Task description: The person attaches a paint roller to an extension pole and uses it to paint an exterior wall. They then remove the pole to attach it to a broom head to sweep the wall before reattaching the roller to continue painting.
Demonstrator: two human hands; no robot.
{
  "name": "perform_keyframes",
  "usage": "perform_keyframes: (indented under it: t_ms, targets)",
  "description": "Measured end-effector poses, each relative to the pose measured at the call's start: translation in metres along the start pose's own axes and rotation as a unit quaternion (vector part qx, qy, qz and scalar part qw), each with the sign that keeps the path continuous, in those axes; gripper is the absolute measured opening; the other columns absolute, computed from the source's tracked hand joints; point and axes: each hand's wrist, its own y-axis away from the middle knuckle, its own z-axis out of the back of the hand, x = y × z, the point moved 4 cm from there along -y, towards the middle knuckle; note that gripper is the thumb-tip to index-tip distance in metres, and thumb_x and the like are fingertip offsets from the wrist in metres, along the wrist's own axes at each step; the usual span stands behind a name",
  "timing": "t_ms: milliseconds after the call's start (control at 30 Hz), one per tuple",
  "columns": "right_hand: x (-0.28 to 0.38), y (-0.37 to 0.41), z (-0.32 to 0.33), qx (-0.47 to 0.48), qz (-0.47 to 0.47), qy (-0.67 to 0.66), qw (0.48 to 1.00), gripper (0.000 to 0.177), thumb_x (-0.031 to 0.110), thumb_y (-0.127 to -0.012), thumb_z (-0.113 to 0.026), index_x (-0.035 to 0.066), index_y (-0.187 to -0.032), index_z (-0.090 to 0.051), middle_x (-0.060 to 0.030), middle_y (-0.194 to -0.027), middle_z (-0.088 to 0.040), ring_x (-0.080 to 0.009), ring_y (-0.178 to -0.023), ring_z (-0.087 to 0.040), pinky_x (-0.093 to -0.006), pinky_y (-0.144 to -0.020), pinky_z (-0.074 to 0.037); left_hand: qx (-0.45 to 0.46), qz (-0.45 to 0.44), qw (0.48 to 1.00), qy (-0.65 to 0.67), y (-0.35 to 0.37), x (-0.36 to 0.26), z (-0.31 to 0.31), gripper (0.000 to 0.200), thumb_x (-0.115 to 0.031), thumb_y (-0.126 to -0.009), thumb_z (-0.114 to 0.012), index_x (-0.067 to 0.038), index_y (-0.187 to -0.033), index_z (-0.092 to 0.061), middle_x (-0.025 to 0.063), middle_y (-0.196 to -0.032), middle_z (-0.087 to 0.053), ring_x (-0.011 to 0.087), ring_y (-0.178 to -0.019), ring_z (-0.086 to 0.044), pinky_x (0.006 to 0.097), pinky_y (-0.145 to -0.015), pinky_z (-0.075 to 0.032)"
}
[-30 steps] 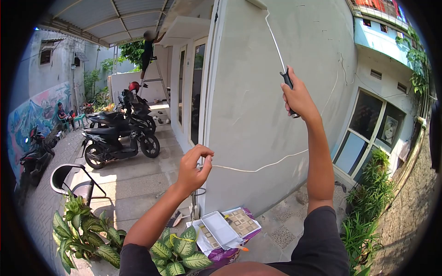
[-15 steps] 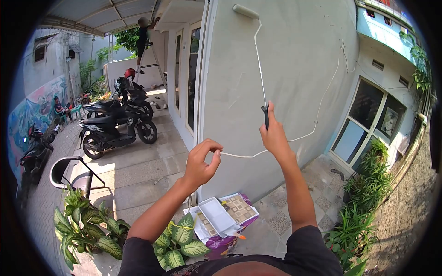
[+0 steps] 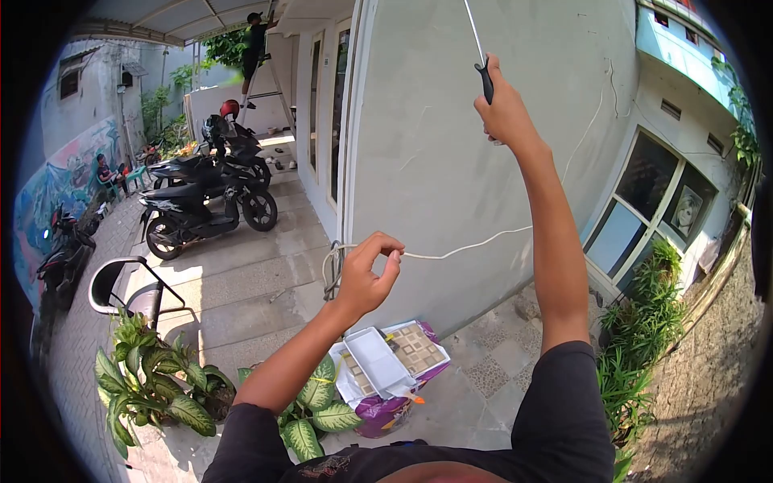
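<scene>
My right hand point(image 3: 509, 113) is raised high against the grey wall point(image 3: 475, 177), closed around the black handle of a paint roller point(image 3: 473, 32). Its metal rod runs up past the top edge of the view, so the roller head is hidden. Lower and to the left, my left hand point(image 3: 369, 278) pinches a thin white cable point(image 3: 463, 248) between thumb and fingers. The cable sags along the wall, passes behind my right forearm and climbs to the upper right. Below stands a white paint tray point(image 3: 378, 364) on a tile-patterned surface with purple sides.
Leafy potted plants point(image 3: 161, 386) stand lower left near a chair point(image 3: 133, 294). Motorbikes point(image 3: 205, 211) are parked behind. A person point(image 3: 254, 52) stands on a ladder point(image 3: 282, 92); another person point(image 3: 109, 173) sits far left. Greenery point(image 3: 644, 346) and a glass door point(image 3: 644, 201) are right.
My right hand has moved up and slightly right with the paint roller, taking the roller head out of view. My left hand has shifted slightly right and up, keeping the cable.
</scene>
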Motion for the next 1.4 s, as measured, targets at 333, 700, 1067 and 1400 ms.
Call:
perform_keyframes:
  t_ms: [333,700,1067,1400]
  targets:
    - [-0.132,0.335,-0.165,0.123,-0.072,-0.041,0.989,0.080,-0.003,-0.084,-0.051,0.007,-0.154,-0.013,-0.0246,-0.065,-0.057,-0.0435,-0.060,-0.061,-0.0424,-0.056,-0.046,0.004,0.157,0.987,-0.025,0.111,0.024,0.022,0.007,-0.002,-0.090,-0.056,0.002,-0.094,-0.061,0.0101,-0.082,-0.064,0.0174,-0.072,-0.066,0.0298,-0.066,-0.051]
    - [-0.051,0.098,-0.057,0.009,-0.034,-0.003,0.999,0.075,0.000,-0.086,-0.049,0.007,-0.152,-0.014,-0.0180,-0.062,-0.053,-0.0333,-0.052,-0.054,-0.0456,-0.054,-0.043,0.010,0.156,0.988,0.004,0.093,0.011,-0.002,0.008,-0.002,-0.090,-0.057,0.002,-0.094,-0.061,0.0101,-0.083,-0.065,0.0180,-0.074,-0.066,0.0298,-0.068,-0.051]
    - [-0.153,0.390,-0.217,0.122,-0.122,-0.026,0.985,0.078,-0.001,-0.087,-0.054,0.010,-0.154,-0.015,-0.0248,-0.075,-0.063,-0.0426,-0.067,-0.063,-0.0486,-0.062,-0.048,0.062,0.338,0.938,0.053,0.172,0.033,-0.025,0.028,-0.014,-0.095,-0.059,0.002,-0.117,-0.055,0.0130,-0.099,-0.067,0.0198,-0.089,-0.065,0.0314,-0.078,-0.051]
    - [-0.141,0.457,-0.193,0.117,-0.284,-0.174,0.936,0.050,0.009,-0.088,-0.061,0.002,-0.136,-0.049,-0.0225,-0.088,-0.067,-0.0362,-0.071,-0.066,-0.0415,-0.067,-0.050,0.077,0.484,0.842,0.224,0.177,0.082,-0.121,0.046,-0.036,-0.106,-0.037,-0.002,-0.136,-0.042,0.0131,-0.109,-0.065,0.0186,-0.099,-0.063,0.0337,-0.088,-0.048]
